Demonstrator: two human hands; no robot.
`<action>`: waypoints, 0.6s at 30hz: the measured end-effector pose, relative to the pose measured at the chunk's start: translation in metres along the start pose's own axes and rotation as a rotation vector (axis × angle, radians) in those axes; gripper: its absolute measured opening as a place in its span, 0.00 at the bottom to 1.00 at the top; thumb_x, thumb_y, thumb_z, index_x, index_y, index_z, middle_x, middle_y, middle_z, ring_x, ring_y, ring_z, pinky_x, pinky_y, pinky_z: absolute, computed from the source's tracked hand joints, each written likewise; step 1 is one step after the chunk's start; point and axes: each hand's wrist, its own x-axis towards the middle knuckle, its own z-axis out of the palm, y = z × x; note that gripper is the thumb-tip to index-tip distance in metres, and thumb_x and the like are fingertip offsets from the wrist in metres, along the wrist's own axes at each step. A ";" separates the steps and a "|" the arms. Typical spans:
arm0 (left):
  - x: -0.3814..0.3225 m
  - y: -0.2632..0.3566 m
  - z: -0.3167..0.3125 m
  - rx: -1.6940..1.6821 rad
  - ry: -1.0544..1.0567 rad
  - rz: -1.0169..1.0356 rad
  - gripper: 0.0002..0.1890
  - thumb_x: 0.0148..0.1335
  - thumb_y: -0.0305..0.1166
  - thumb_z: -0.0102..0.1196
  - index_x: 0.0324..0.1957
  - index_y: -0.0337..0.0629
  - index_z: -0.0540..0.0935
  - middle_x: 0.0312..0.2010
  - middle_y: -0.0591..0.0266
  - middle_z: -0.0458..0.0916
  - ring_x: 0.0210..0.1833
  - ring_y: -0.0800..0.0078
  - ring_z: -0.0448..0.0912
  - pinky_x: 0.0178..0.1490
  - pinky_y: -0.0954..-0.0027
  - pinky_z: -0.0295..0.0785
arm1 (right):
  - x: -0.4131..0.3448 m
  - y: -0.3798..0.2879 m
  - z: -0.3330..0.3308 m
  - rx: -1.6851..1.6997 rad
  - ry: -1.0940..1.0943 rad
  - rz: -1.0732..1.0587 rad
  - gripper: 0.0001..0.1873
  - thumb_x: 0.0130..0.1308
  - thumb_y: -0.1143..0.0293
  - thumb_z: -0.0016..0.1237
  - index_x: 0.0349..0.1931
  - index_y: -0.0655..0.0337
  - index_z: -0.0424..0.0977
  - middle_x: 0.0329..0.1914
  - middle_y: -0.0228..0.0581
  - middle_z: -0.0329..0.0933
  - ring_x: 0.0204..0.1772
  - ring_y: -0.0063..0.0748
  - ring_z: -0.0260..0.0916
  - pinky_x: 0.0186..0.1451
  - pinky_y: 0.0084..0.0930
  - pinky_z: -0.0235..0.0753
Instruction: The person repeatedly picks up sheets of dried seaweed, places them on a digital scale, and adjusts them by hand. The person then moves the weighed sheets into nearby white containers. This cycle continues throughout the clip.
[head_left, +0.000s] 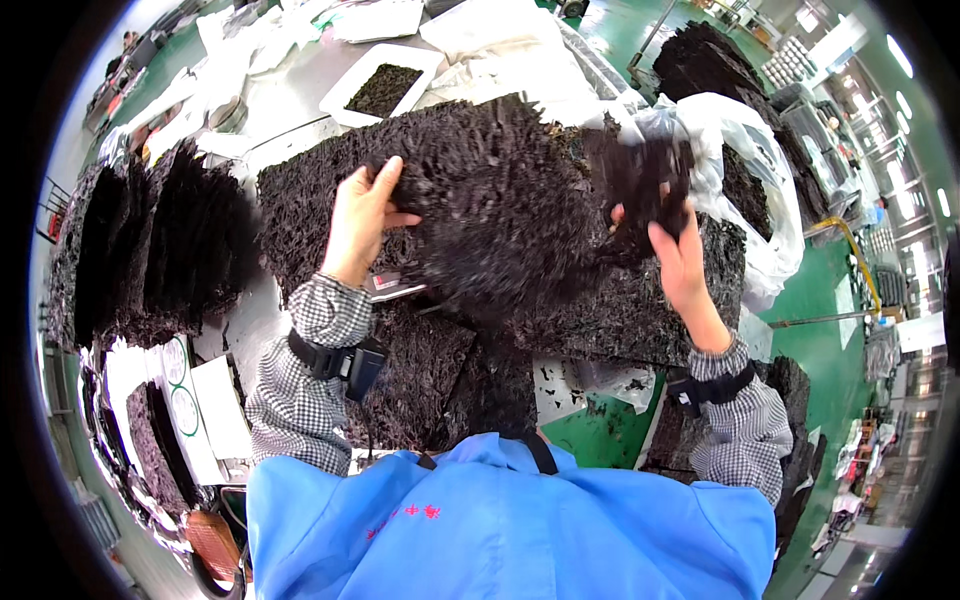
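Observation:
A dark dried seaweed sheet (502, 217), blurred by motion, spans the middle of the head view. My left hand (358, 221) grips its left edge between thumb and fingers. Opposite, my right hand (679, 259) pinches a smaller ragged piece of seaweed (649, 176), also blurred. Whether that piece is still joined to the sheet, I cannot tell. Beneath both hands lies a broad layer of dried seaweed (315, 176). A flat item with a red mark (396, 285) pokes out below my left wrist, mostly covered.
Thick seaweed stacks (180, 247) stand at the left. A white tray (336, 94) holding seaweed sits at the back. An opened white plastic bag (780, 259) with seaweed inside is at the right. More seaweed sheets (420, 367) lie close to my body. Green floor (607, 439) shows at lower right.

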 end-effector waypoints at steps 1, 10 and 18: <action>-0.001 0.008 -0.011 0.057 0.020 -0.007 0.11 0.64 0.39 0.52 0.36 0.39 0.76 0.20 0.75 0.71 0.17 0.88 0.66 0.20 0.80 0.73 | 0.015 -0.003 0.006 0.009 0.018 0.073 0.18 0.67 0.79 0.35 0.57 0.70 0.58 0.47 0.42 0.74 0.49 0.27 0.71 0.56 0.24 0.67; 0.024 -0.010 -0.167 0.105 0.117 -0.068 0.10 0.64 0.39 0.52 0.37 0.43 0.75 0.23 0.75 0.76 0.18 0.88 0.68 0.18 0.82 0.62 | 0.085 0.095 0.117 0.256 0.028 0.489 0.12 0.61 0.78 0.50 0.46 0.67 0.72 0.40 0.31 0.77 0.40 0.18 0.72 0.42 0.16 0.72; 0.090 -0.017 -0.271 0.231 0.180 -0.156 0.09 0.67 0.38 0.48 0.38 0.45 0.75 0.18 0.78 0.69 0.14 0.89 0.63 0.17 0.83 0.59 | 0.168 0.169 0.212 0.253 -0.108 0.463 0.23 0.61 0.84 0.42 0.58 0.70 0.62 0.47 0.39 0.75 0.43 0.24 0.74 0.42 0.19 0.75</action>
